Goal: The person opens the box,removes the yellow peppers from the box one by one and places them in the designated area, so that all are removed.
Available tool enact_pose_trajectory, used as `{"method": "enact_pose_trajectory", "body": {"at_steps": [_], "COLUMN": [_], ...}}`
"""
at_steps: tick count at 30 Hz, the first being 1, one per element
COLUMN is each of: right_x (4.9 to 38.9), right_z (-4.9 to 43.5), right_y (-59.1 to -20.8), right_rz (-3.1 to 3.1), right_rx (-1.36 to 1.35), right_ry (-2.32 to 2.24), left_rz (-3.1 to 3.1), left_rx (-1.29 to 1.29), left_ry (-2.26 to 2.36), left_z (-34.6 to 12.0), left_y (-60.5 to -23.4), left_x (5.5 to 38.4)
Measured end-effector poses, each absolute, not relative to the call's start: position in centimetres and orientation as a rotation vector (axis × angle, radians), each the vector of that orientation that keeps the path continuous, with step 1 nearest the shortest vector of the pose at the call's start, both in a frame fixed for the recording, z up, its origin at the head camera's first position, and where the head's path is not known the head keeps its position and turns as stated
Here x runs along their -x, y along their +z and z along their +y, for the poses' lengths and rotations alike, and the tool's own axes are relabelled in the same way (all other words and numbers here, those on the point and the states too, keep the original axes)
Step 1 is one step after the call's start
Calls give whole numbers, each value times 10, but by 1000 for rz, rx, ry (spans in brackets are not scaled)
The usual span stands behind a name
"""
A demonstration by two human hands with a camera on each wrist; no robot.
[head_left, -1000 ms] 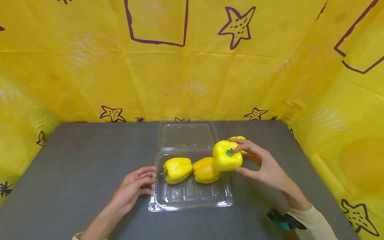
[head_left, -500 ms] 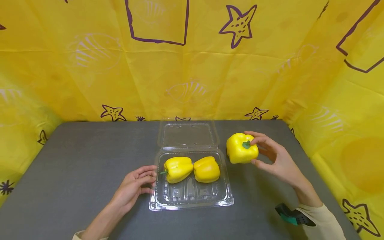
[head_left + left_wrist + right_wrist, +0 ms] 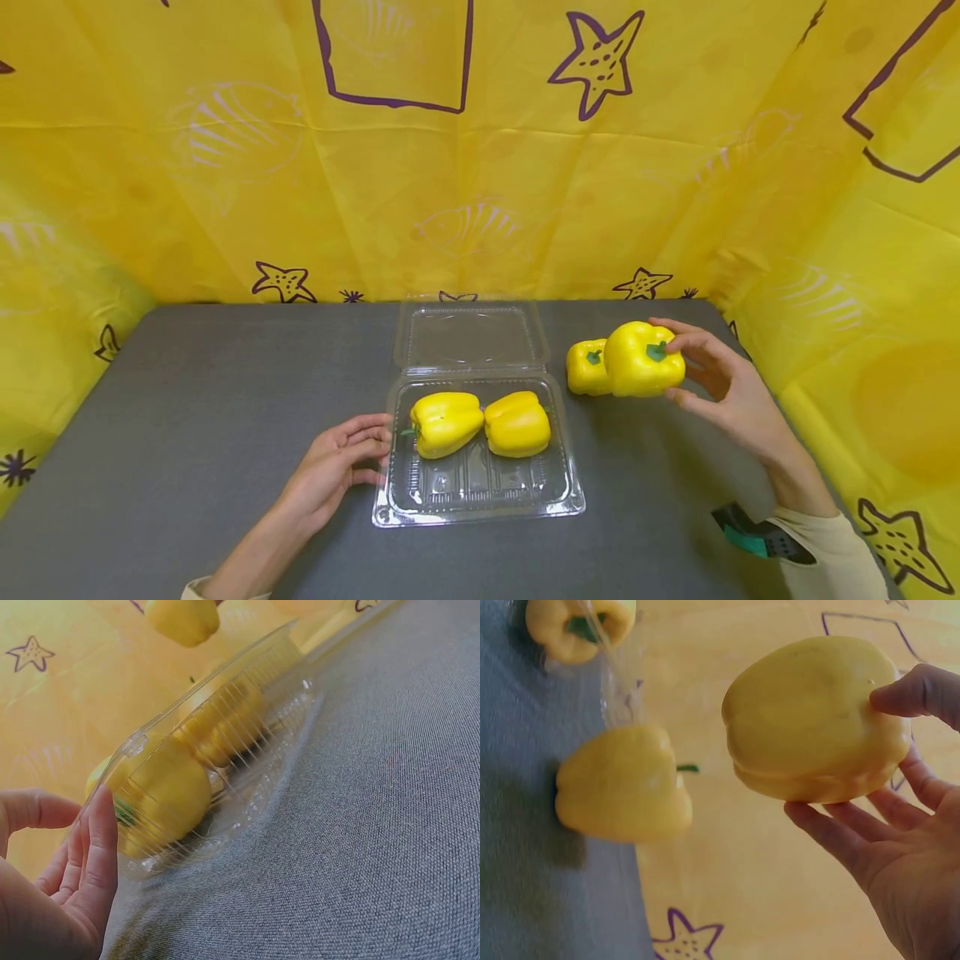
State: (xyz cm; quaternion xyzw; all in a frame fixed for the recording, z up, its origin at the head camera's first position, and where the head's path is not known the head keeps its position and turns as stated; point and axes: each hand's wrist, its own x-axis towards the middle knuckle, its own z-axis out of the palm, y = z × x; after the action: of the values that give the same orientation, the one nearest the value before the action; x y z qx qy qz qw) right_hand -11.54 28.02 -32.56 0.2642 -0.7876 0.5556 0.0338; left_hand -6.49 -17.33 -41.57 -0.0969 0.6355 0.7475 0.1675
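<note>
My right hand [image 3: 738, 400] grips a yellow bell pepper [image 3: 637, 360] between thumb and fingers, raised above the table in the right wrist view. Just left of it, partly covered in the head view, another yellow pepper [image 3: 587, 367] with a green stem sits on the table [image 3: 619, 784]. My left hand [image 3: 341, 462] pinches the left rim of a clear plastic clamshell container [image 3: 480, 504], thumb on one side and fingers on the other. Inside its base lie two yellow peppers on their sides, one at left [image 3: 446, 425] and one at right [image 3: 517, 424].
The clamshell's clear lid [image 3: 472, 337] lies folded back toward the rear of the dark grey table [image 3: 247, 375]. A yellow printed cloth [image 3: 480, 167] hangs behind and along both sides. My right wrist wears a black and green strap [image 3: 761, 537].
My right hand has carried its pepper rightward and slightly back, away from the container's right edge. The pepper on the table now shows beside it. My left hand stays at the container's rim.
</note>
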Motion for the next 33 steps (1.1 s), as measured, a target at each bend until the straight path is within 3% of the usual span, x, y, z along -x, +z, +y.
{"method": "enact_pose_trajectory", "body": {"at_steps": [16, 33], "right_x": [134, 164], "right_z": [314, 337], "right_y": [-347, -391], "right_rz": [-2221, -2280], "right_rx": [-878, -703], "right_ry": [1920, 1937], "left_rz": [1799, 1796], "left_rx": [282, 287], "left_ry": [2125, 2124], "left_z": [-173, -174], "left_y": [-415, -416], "left_x": [65, 65]}}
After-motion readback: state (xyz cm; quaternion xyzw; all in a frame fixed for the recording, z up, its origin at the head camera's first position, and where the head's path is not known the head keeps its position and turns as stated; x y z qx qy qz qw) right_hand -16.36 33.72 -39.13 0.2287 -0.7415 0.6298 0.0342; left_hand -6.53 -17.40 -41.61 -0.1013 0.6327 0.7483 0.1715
